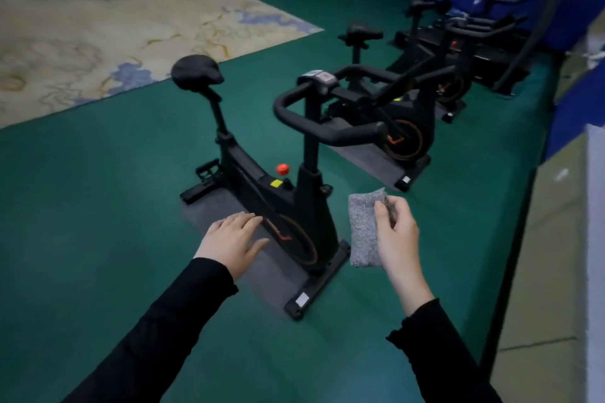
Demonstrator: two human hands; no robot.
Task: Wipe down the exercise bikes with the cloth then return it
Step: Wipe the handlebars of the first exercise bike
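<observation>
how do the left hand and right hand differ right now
The left hand holds nothing, while the right hand pinches a grey cloth. The left hand's fingers are nearly straight with the palm down; the right hand's fingers are curled at the cloth's edge. In the picture the left hand sits left of the nearest bike and the right hand sits right of it. Both reach forward from black sleeves.

Dim, diffuse illumination is recorded, and the green floor (pixel 98 206) is evenly lit. The texture of the cloth (pixel 364 232) is resolved clearly, whereas the far bikes (pixel 453 88) are softened by blur. Straight lines are bowed near the frame edges by the wide-angle lens.
</observation>
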